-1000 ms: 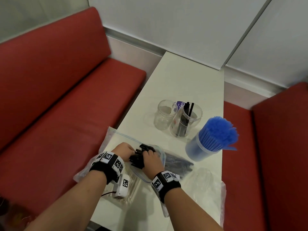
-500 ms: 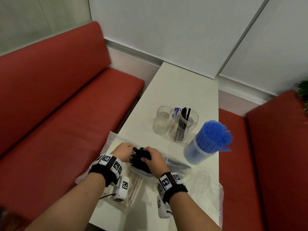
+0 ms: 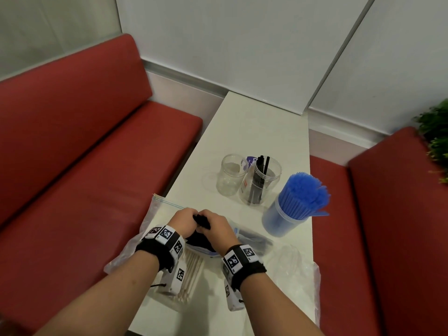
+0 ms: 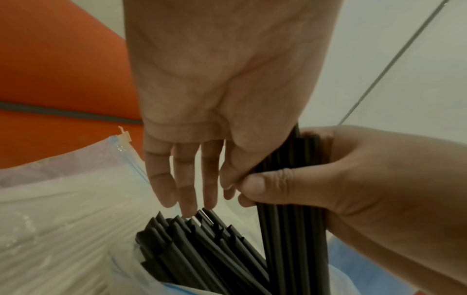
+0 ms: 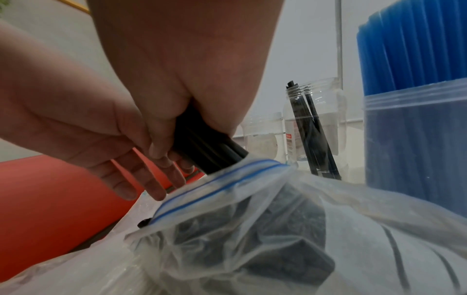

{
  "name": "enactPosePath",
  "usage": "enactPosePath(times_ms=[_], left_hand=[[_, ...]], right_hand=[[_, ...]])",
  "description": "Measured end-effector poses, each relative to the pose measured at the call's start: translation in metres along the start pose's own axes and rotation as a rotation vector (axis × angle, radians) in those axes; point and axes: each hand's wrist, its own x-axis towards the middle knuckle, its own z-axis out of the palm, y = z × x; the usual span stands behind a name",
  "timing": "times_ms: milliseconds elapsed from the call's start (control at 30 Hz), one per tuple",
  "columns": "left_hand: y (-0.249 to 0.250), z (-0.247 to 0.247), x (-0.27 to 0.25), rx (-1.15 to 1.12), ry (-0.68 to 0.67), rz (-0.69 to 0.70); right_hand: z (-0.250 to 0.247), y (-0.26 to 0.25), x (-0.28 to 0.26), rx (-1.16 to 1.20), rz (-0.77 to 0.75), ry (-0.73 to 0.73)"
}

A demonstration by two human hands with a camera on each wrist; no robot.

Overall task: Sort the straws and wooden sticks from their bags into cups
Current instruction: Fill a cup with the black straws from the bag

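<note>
Curled fingers [image 4: 271,184] of the right hand [image 3: 217,225] grip a bundle of black straws [image 4: 294,209] that rises out of a zip-top bag [image 5: 252,209]; the left hand [image 3: 184,220] pinches the same bundle between thumb and forefinger, its other three fingers hanging straight above more black straws left in the bag's mouth. Both hands meet at the near end of the white table [image 3: 257,132], which runs away to the far wall between two red benches [image 3: 101,166]. A second bag, holding wooden sticks [image 3: 191,275], overhangs the table's near-left edge. The far half of the tabletop lies bare. At the right edge, near the hands, stands a tub of blue straws [image 3: 294,209]. Just left of it is a clear jar [image 3: 263,181] with a few black straws in it, touching a smaller empty jar [image 3: 230,175].
</note>
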Motion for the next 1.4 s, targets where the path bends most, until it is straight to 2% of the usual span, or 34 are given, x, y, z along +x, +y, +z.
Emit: enactPosePath(times_ms=[133, 467, 700, 900, 967, 1067, 1133, 1200, 1333, 1400], left_hand=[[0.001, -0.002, 0.003, 0.054, 0.013, 0.057], [-0.002, -0.009, 0.011, -0.054, -0.016, 0.143], [-0.002, -0.004, 0.020, -0.319, -0.108, -0.019], [0.000, -0.001, 0.026, -0.466, -0.160, -0.077], [0.000, -0.001, 0.029, -0.517, -0.120, -0.073], [0.002, -0.005, 0.034, -0.641, 0.041, -0.036], [0.010, -0.008, 0.035, -0.768, 0.083, -0.035], [0.023, -0.009, 0.033, -0.949, -0.035, -0.092], [0.049, -0.001, 0.023, -1.421, -0.597, -0.196], [0.063, 0.001, 0.016, -1.660, -0.737, -0.243]], right_hand=[[0.000, -0.002, 0.001, 0.019, -0.010, 0.025], [-0.006, -0.007, -0.002, 0.084, -0.025, 0.048], [-0.023, -0.011, 0.000, 0.129, -0.046, 0.123], [-0.065, -0.026, -0.001, 0.391, -0.046, 0.314], [-0.082, -0.034, -0.005, 0.484, -0.048, 0.367], [-0.110, -0.051, -0.014, 0.605, -0.087, 0.439], [-0.131, -0.065, -0.020, 0.701, -0.138, 0.481], [-0.150, -0.079, -0.023, 0.792, -0.208, 0.511], [-0.167, -0.095, -0.026, 0.822, -0.283, 0.531], [-0.165, -0.094, -0.028, 0.774, -0.284, 0.552]])
